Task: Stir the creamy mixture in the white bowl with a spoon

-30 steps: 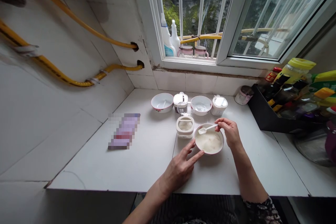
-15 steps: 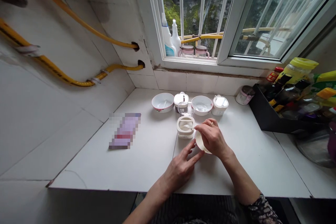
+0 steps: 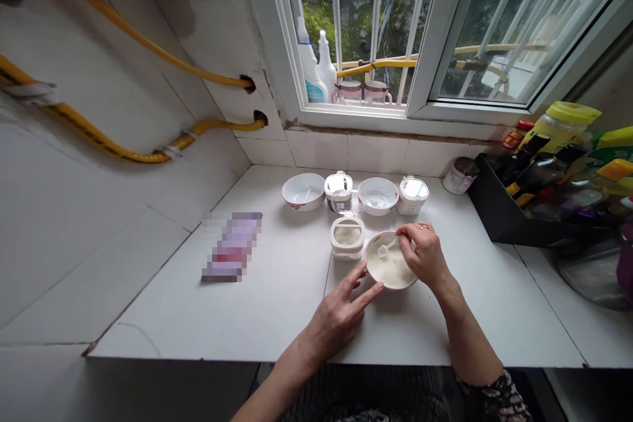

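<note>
My right hand (image 3: pixel 422 254) pinches the handle of a small white spoon (image 3: pixel 384 250) over a bowl (image 3: pixel 414 285) of pale, off-white powder. The spoon's scoop hangs above the powder. Against the bowl's left rim rest the fingertips of my left hand (image 3: pixel 341 310), with its fingers spread. Just left of the bowl stands a white seasoning jar (image 3: pixel 347 252) with its clear lid (image 3: pixel 349 201) raised, and white grains show inside. Two more seasoning jars, one with dark contents (image 3: pixel 339 186) and one white (image 3: pixel 413 196), stand behind, lids down.
Two white bowls, a left one (image 3: pixel 302 201) and a right one (image 3: pixel 378 208), stand along the back of the counter. A blurred purple packet (image 3: pixel 232 247) lies at left. On the right are a lidded jar (image 3: pixel 461 176) and a black bin (image 3: pixel 514 227) of bottles.
My right hand has moved right with the spoon, from the open seasoning jar to above the powder bowl. My left hand stays at the bowl's rim. The view has shifted slightly.
</note>
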